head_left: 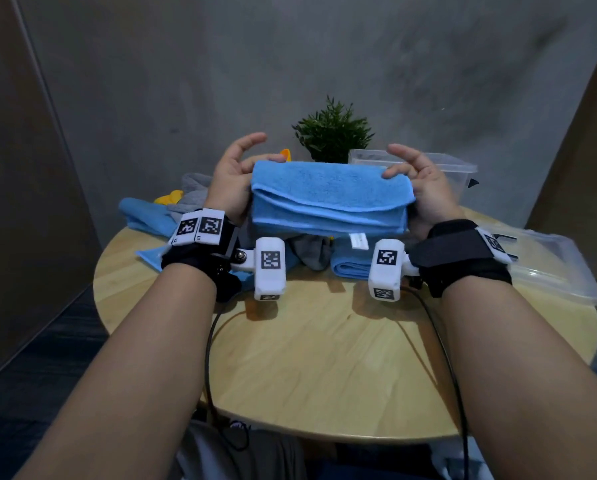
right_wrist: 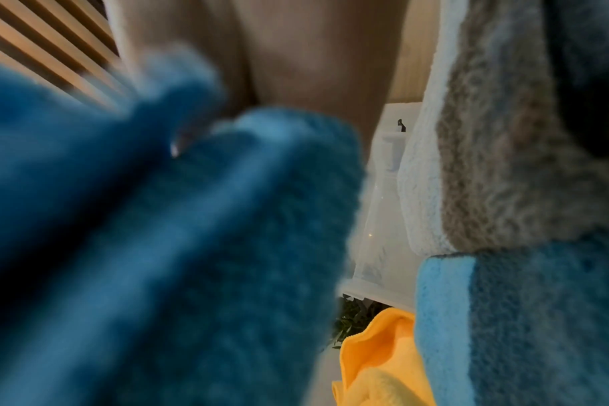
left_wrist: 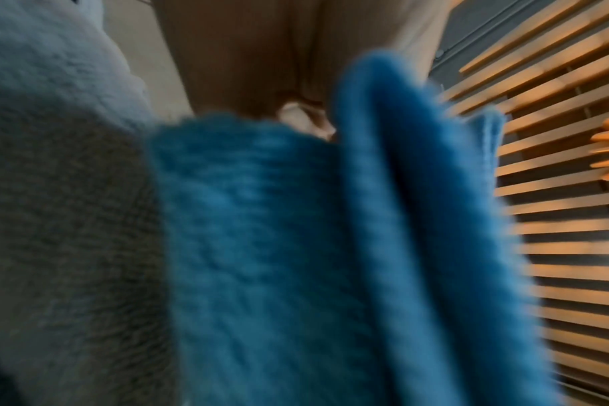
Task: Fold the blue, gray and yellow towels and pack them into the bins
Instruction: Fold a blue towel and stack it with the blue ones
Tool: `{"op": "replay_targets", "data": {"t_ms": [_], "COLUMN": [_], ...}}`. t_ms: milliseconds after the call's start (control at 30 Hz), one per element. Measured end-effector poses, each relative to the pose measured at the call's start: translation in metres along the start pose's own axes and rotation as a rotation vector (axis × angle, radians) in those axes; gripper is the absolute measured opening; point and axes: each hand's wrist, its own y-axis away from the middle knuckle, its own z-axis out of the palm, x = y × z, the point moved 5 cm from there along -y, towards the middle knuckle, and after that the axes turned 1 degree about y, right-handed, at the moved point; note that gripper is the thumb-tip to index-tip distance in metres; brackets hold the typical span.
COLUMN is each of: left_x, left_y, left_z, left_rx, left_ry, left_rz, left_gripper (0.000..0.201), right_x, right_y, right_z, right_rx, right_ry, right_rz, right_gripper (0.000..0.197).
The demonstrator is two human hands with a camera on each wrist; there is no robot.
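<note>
I hold a folded blue towel (head_left: 328, 199) up over the round wooden table (head_left: 324, 358), long side across. My left hand (head_left: 236, 178) grips its left end and my right hand (head_left: 416, 183) its right end, thumbs on top. Close up, the same blue towel (left_wrist: 279, 247) fills the left wrist view, and the blue towel (right_wrist: 157, 247) also covers most of the right wrist view. A clear bin (head_left: 439, 168) stands at the back right. Loose on the table lie a gray towel (head_left: 196, 188), a yellow towel (head_left: 169, 197) and another blue towel (head_left: 141, 216).
A second folded blue towel (head_left: 349, 266) and a crumpled gray towel (head_left: 312, 252) lie under my hands. A clear lid or shallow bin (head_left: 553, 268) overhangs the right edge. A potted plant (head_left: 331, 133) stands at the back. Cables trail over the near tabletop.
</note>
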Motion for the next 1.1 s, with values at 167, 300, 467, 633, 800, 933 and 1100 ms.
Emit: {"op": "replay_targets", "data": {"t_ms": [167, 300, 467, 633, 800, 933, 1100], "left_x": [-0.007, -0.002, 0.003, -0.017, -0.023, -0.011, -0.003], "left_y": [0.004, 0.01, 0.006, 0.004, -0.001, -0.003, -0.003], "left_z": [0.001, 0.01, 0.005, -0.004, -0.011, -0.014, -0.011], "left_rx": [-0.162, -0.221, -0.122, -0.025, 0.073, 0.179, 0.093], "left_ry": [-0.056, -0.047, 0.058, -0.005, -0.176, -0.23, -0.209], "left_rz": [-0.092, -0.102, -0.065, -0.34, -0.36, -0.268, -0.176], "left_gripper": [0.044, 0.041, 0.05, 0.019, 0.015, 0.042, 0.013], "right_x": [0.003, 0.009, 0.013, 0.025, 0.037, 0.03, 0.024], "right_y": [0.001, 0.004, 0.001, -0.003, 0.009, 0.003, 0.01], "right_z": [-0.001, 0.001, -0.002, -0.009, -0.004, -0.012, -0.001], "right_rx": [0.031, -0.063, -0.141, -0.044, 0.034, 0.177, 0.057], "right_ry": [-0.147, -0.15, -0.123, -0.016, 0.078, 0.07, 0.033], "right_rz": [0.081, 0.202, 0.154, 0.323, 0.615, 0.554, 0.517], "right_gripper": [0.039, 0.043, 0.049, 0.019, 0.024, 0.018, 0.036]}}
